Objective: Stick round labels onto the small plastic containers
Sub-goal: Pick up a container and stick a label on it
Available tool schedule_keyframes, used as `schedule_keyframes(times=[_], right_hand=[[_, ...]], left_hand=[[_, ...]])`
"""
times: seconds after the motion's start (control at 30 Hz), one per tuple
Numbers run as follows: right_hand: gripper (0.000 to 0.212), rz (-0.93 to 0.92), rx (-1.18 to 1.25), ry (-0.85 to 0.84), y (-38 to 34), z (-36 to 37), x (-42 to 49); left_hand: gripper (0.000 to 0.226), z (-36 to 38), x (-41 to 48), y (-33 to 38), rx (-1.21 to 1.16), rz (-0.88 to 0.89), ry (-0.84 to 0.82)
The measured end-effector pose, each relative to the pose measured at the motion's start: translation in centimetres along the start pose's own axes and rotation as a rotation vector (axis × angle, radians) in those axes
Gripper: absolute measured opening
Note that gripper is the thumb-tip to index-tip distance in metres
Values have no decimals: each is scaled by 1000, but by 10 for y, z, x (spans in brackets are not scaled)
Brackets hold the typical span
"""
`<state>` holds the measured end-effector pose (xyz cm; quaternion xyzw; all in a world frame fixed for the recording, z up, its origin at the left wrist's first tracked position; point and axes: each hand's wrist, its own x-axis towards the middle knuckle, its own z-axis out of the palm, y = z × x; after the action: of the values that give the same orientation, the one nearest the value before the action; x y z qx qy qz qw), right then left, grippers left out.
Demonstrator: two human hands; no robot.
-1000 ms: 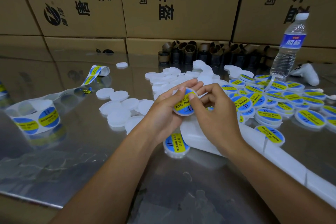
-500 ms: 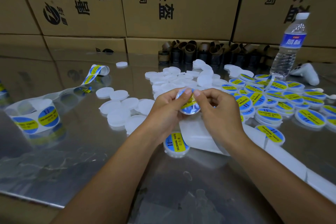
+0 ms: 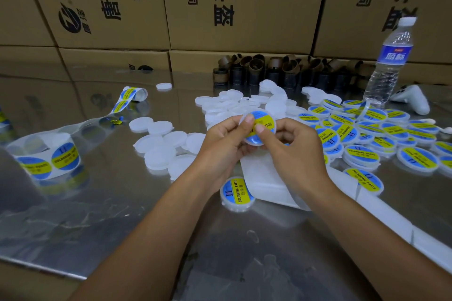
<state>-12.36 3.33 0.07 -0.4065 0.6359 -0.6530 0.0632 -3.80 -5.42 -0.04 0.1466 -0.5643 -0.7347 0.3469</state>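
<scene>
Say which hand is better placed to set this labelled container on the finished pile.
Right, probably: the right hand pinches the container, and the labelled pile lies on that side, close by.

The left hand [image 3: 220, 144] and right hand [image 3: 298, 151] hold a small round container [image 3: 267, 121] above the middle of the shiny counter [image 3: 97, 203], with both thumbs pressed flat on its blue-and-yellow soldering paste label [image 3: 253, 140]. Another labelled container [image 3: 236, 190] lies just under the wrists. Unlabelled white containers [image 3: 166, 144] spread to the left, and labelled ones [image 3: 367, 139] crowd the right side. A label roll [image 3: 46, 159] sits near the left edge. A water bottle [image 3: 389, 66] stands upright at the back right.
</scene>
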Motion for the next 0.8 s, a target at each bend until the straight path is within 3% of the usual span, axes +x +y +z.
schedule_keyframes(times=[0.2,0.43,0.6,0.8], right_hand=[[19,49,80,73,-4,2,0],[19,46,-18,118,-3,-1,3],[5,33,24,86,-2,-2,3],[18,-31,58,-4,-2,-1,1]], left_hand=[[23,-2,0,-1,42,11,-24],[31,0,-2,-2,64,28,-70],[29,0,-1,-3,101,22,-4],[22,-1,1,-1,99,42,64]])
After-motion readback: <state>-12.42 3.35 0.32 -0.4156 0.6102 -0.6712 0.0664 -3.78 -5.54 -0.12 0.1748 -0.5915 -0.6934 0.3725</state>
